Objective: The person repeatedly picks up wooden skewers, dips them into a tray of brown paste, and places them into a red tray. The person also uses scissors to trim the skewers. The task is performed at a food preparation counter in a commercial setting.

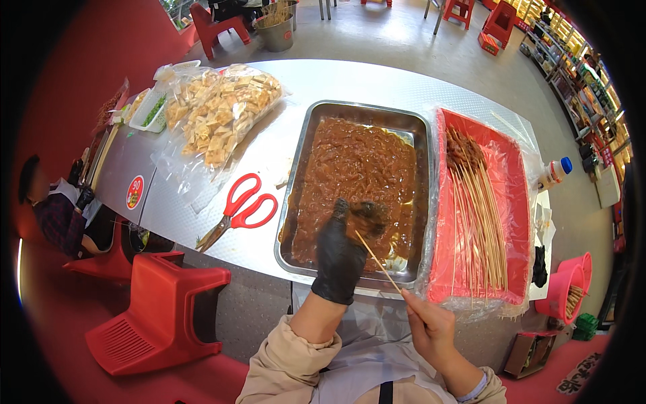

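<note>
My left hand, in a black glove, reaches into a steel tray of sliced meat in brown sauce. Its fingertips are among the meat; whether they grip a piece is not clear. My bare right hand pinches the lower end of a bamboo skewer, whose upper end reaches the gloved fingers over the tray. Right of the tray, a red plastic-lined tray holds a bundle of bamboo skewers with meat at their far ends.
Red-handled scissors and a clear bag of cut tofu-like pieces lie left of the steel tray. A blue-capped bottle stands at the right. Red chair at the near left; another person sits at the far left.
</note>
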A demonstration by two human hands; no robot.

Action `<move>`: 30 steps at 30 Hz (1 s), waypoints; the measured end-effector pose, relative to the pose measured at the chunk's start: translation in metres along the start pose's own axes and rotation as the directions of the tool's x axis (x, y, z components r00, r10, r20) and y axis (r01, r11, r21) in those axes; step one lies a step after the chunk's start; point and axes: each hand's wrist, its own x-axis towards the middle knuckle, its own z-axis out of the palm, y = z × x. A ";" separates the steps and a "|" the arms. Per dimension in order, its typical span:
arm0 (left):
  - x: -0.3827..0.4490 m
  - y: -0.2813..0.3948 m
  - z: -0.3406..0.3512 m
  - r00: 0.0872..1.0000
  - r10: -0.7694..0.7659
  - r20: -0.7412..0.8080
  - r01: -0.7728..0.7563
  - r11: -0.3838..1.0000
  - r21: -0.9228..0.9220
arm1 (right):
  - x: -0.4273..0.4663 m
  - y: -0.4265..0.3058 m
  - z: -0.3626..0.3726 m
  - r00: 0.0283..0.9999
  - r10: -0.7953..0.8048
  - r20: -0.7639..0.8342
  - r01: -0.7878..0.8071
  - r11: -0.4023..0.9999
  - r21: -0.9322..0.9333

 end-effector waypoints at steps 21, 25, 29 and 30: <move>0.018 0.004 -0.001 0.989 -0.139 0.049 0.146 0.869 -0.474 | -0.002 0.001 0.000 0.993 0.117 0.008 -0.117 0.993 -0.015; 0.014 0.006 -0.004 0.978 0.204 0.038 -0.208 0.961 0.184 | -0.002 0.001 0.002 0.994 0.107 0.006 -0.107 0.994 -0.010; 0.006 -0.013 -0.003 0.999 -0.001 0.038 0.019 0.883 -0.469 | -0.001 -0.005 0.004 0.994 0.107 0.016 -0.107 0.994 0.011; 0.006 -0.014 -0.002 0.998 -0.059 0.014 0.058 0.864 -0.501 | -0.001 -0.006 0.005 0.995 0.103 0.012 -0.103 0.995 0.014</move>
